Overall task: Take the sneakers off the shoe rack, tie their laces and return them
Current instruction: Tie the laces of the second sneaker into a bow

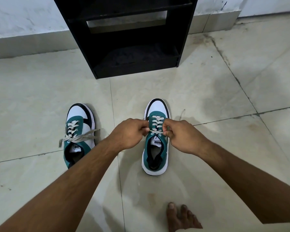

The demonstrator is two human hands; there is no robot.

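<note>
Two green, white and black sneakers stand on the tiled floor, toes pointing away from me. The left sneaker [79, 131] has its grey laces in a bow across the tongue. Over the right sneaker [156, 148] my left hand [129, 133] and my right hand [181, 136] each pinch an end of its lace [155, 131], pulled taut between them above the tongue. The black shoe rack [124, 36] stands against the wall just beyond the sneakers, and its visible shelves hold no shoes.
A bare foot [181, 218] rests on the floor at the bottom right. White wall and skirting [23, 39] run behind the rack. Beige floor tiles [224, 91] with dark stains surround the sneakers.
</note>
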